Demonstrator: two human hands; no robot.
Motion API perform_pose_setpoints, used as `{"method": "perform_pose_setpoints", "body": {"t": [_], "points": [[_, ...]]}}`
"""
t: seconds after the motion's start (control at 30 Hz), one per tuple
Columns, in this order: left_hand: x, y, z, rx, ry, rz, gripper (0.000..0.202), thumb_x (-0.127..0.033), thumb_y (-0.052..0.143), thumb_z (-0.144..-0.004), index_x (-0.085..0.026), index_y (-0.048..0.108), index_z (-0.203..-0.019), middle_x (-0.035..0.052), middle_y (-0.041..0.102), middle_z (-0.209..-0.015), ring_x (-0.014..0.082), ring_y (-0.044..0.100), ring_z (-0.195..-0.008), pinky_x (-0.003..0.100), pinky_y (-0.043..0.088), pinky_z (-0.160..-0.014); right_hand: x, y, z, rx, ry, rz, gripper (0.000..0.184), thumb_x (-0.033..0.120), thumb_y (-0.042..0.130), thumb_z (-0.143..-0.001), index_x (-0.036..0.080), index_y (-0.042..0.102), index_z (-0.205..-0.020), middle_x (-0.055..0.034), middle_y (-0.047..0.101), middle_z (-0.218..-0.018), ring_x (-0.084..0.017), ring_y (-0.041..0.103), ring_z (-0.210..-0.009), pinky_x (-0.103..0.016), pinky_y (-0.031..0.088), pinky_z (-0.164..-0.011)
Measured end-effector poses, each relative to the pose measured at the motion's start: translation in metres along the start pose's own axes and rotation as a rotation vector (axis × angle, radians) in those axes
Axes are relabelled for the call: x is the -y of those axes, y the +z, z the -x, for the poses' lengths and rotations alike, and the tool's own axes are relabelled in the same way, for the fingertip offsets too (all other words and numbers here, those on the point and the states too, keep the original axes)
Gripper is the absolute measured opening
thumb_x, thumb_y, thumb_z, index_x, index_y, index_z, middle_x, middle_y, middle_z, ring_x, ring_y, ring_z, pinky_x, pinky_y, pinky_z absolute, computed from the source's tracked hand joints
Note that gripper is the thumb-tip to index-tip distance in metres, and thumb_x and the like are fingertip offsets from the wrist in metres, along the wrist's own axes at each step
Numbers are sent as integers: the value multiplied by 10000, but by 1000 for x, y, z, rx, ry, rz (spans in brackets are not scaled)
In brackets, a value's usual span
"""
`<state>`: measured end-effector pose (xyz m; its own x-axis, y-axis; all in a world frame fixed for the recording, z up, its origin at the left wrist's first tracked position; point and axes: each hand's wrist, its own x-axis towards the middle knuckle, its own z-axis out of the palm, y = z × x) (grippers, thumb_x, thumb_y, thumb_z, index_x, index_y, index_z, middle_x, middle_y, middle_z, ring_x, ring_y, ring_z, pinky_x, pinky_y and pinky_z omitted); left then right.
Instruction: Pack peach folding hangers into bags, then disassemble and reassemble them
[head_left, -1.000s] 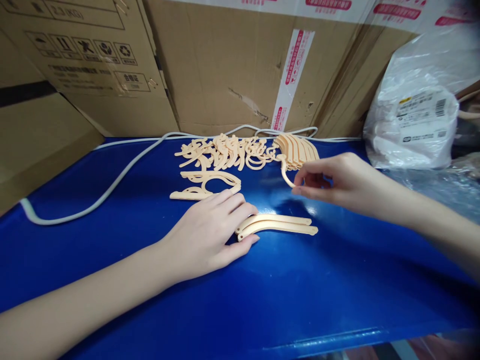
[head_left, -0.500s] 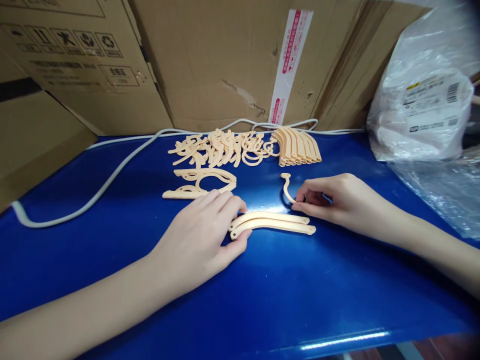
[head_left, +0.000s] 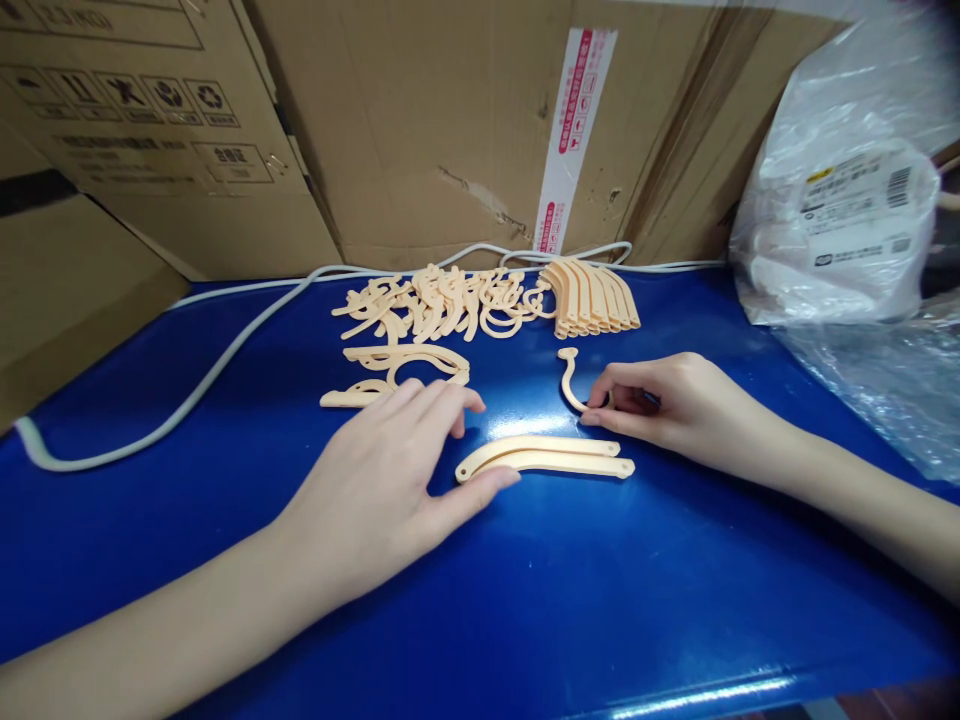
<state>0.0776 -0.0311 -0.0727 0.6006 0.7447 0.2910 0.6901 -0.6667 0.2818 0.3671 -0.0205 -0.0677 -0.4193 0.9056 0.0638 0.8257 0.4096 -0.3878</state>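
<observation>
Two cream curved plastic arms (head_left: 551,457) lie side by side on the blue table. Over their left end is my left hand (head_left: 397,460), open, its thumb touching or just above the nearer arm and its fingers lifted away. Between thumb and fingertips my right hand (head_left: 637,400) pinches the lower curve of a cream plastic hook (head_left: 568,375), just behind the arms' right ends. Folded cream hanger-like pieces (head_left: 405,353) lie beyond my left hand, which partly covers them.
At the back lie a loose pile of small cream pieces (head_left: 442,300) and a neat row of curved arms (head_left: 592,298). A white cable (head_left: 247,340) runs along the left and back. Cardboard boxes (head_left: 435,130) wall the rear. A plastic-wrapped bundle (head_left: 840,220) stands at right.
My left fingers have opened and come off the two curved arms, which now sit closer together at their left ends. The right hand still holds the hook in nearly the same place.
</observation>
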Motion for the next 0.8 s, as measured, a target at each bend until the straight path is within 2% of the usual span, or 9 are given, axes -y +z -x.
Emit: {"method": "perform_pose_setpoints", "body": {"t": [0.1,0.2,0.33,0.47,0.57,0.7,0.8], "points": [[15,-10,-9,-60,-25,-45,348,-535,483,-983,-216,563,-1098,45,646,-950,252,622,-901,373,451,-750,-2,0,1,3,-2,-9,281,510,594,-917,244,669,-868,52,585,-577,-107,492,-486,-240,315,-515],[35,-24,-21,-111,-80,-186,305,-487,462,-997,-209,577,-1043,69,648,-1004,277,586,-951,393,440,-787,-3,0,1,1,-3,-31,271,498,594,-916,242,665,-861,51,580,-566,-107,497,-473,-240,313,-507],[64,-41,-34,-91,-250,-303,290,-429,453,-1008,-180,592,-1064,92,642,-1087,285,545,-1024,412,435,-875,-3,1,0,0,0,-51,253,476,582,-917,244,657,-849,53,569,-548,-108,494,-456,-235,310,-489],[91,-48,-38,-96,-398,-370,332,-440,396,-1023,-174,581,-1093,82,598,-1031,269,507,-983,396,417,-881,-4,1,1,-7,-6,-47,228,453,578,-922,245,655,-867,52,572,-545,-112,497,-454,-235,306,-481],[105,-48,-39,-87,-484,-359,363,-507,399,-1012,-186,569,-1025,57,548,-968,253,474,-944,368,389,-834,-4,0,3,-1,-4,-50,217,444,571,-932,250,665,-906,54,585,-555,-112,510,-467,-237,320,-493],[115,-46,-40,-92,-561,-263,430,-620,445,-971,-213,564,-898,11,481,-855,200,444,-812,311,327,-695,-4,-4,6,-9,-5,-50,222,436,544,-951,260,676,-927,53,607,-575,-113,524,-488,-239,331,-509],[120,-44,-40,-111,-640,-148,502,-693,453,-940,-214,595,-897,-10,489,-797,168,443,-724,298,303,-641,-5,-5,7,-22,-13,-35,224,427,533,-957,264,683,-931,54,597,-566,-111,513,-479,-239,324,-504]]}}
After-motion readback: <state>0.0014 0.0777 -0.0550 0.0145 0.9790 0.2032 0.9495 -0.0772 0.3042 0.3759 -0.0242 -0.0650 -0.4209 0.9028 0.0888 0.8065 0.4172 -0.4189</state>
